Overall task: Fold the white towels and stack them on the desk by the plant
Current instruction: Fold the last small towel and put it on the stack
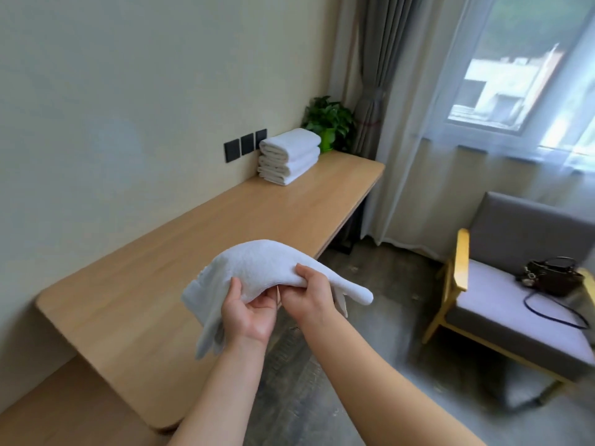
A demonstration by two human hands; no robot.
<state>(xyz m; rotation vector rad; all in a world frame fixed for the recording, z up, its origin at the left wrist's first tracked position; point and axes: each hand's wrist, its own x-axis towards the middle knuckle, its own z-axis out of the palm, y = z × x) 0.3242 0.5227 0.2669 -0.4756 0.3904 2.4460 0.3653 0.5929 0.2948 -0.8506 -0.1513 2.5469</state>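
I hold a white towel (257, 268) in the air over the near part of the wooden desk (161, 268), draped in a hump with its ends hanging down. My left hand (249, 312) grips it from below with the thumb on its front face. My right hand (306, 292) pinches its lower edge just to the right. A stack of three folded white towels (288, 156) sits at the desk's far end against the wall, next to a green potted plant (330, 122).
Dark wall sockets (244, 144) sit left of the stack. A grey armchair (515, 294) with a wooden frame stands at the right and holds a dark handbag (550, 276). Curtains (383, 75) and a window lie beyond the desk.
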